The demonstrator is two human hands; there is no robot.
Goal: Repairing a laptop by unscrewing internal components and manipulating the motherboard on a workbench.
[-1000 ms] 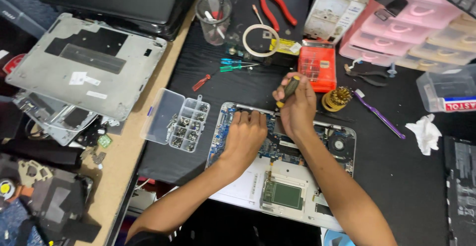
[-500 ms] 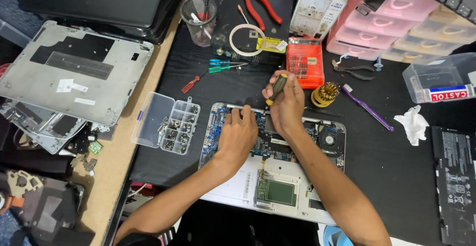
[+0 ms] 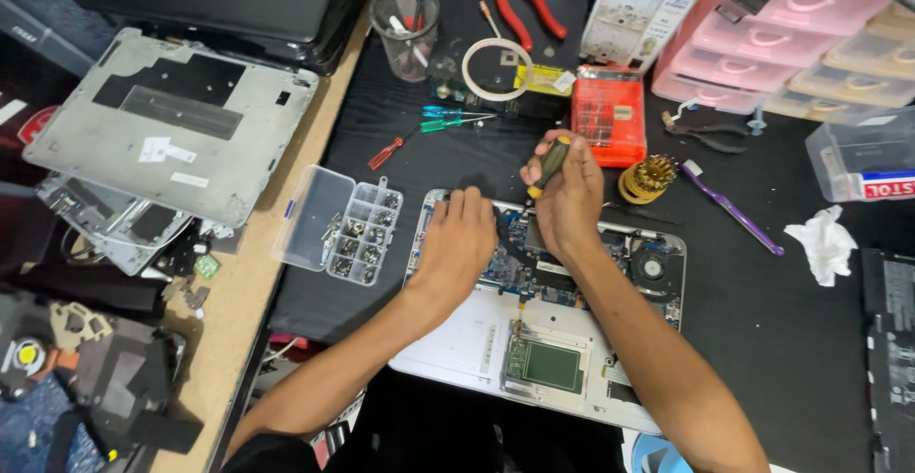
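Observation:
An opened laptop base (image 3: 477,339) lies on the black mat, its circuit board and a small fan (image 3: 653,266) exposed. My left hand (image 3: 459,244) rests flat on the board's left part, fingers together. My right hand (image 3: 569,196) grips a screwdriver (image 3: 550,166) with a dark and yellow handle, held upright over the board's rear edge. Its tip is hidden behind my hand.
A clear screw organiser (image 3: 341,228) sits left of the laptop. A grey laptop cover (image 3: 172,125) lies at the left. Behind are small screwdrivers (image 3: 448,120), an orange bit case (image 3: 607,115), a brass tip cleaner (image 3: 648,179), red pliers (image 3: 522,4), pink drawers (image 3: 791,44) and a crumpled tissue (image 3: 823,242).
The view has shifted slightly. My hands stay on the laptop board, the right one still holding the screwdriver upright at the rear edge.

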